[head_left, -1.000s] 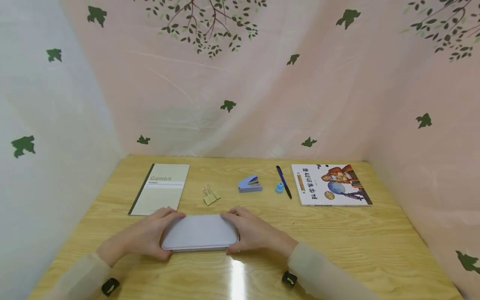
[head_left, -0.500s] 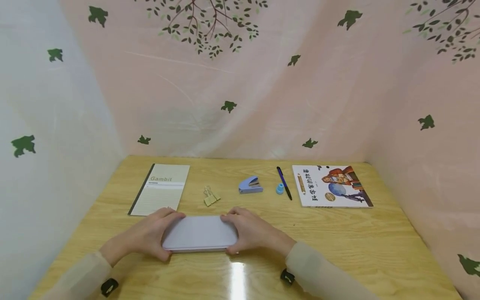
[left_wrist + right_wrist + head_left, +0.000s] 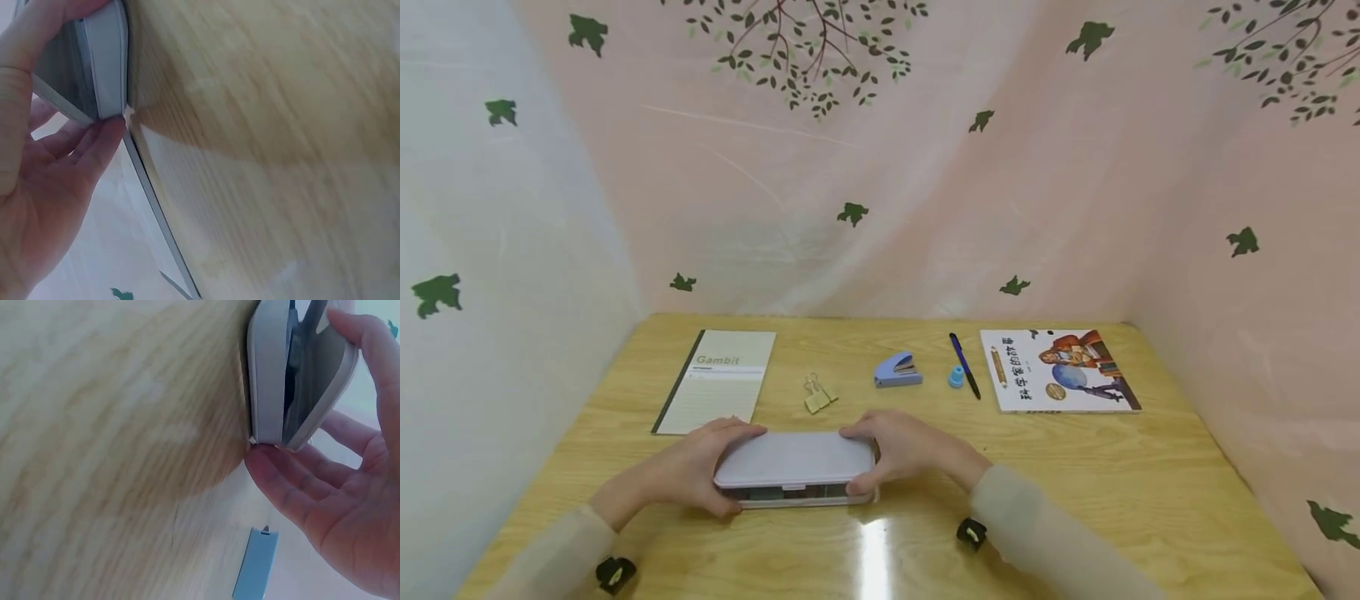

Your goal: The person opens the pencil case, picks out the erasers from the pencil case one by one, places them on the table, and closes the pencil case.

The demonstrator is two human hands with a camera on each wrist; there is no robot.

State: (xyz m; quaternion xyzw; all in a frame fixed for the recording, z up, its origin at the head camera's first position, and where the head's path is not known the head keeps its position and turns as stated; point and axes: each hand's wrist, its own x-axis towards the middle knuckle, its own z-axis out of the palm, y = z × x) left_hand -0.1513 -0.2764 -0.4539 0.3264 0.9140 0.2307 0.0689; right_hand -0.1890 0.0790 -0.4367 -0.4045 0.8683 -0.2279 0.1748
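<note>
A pale grey hard-shell pencil case (image 3: 797,457) lies near the front of the table, its lid raised a little along the near edge. Through the gap, dark contents show, too small to make out. My left hand (image 3: 700,468) grips the left end, thumb at the near edge and fingers round the far side. At the other end my right hand (image 3: 901,455) holds the case, its thumb at the lid's front edge. The right wrist view shows the lid (image 3: 325,381) tilted up from the base (image 3: 269,381), with fingertips touching the base's back corner.
Behind the case lie a Gambit notebook (image 3: 718,380), gold binder clips (image 3: 820,397), a lilac stapler (image 3: 898,370), a small blue item (image 3: 956,377), a pen (image 3: 965,365) and a picture-cover book (image 3: 1058,372). Fabric walls (image 3: 880,167) with leaf prints enclose the wooden table (image 3: 1075,483).
The pencil case's lid has come up along its near edge, opening a dark gap. My right thumb has risen slightly with it. Both hands stay at the ends of the case.
</note>
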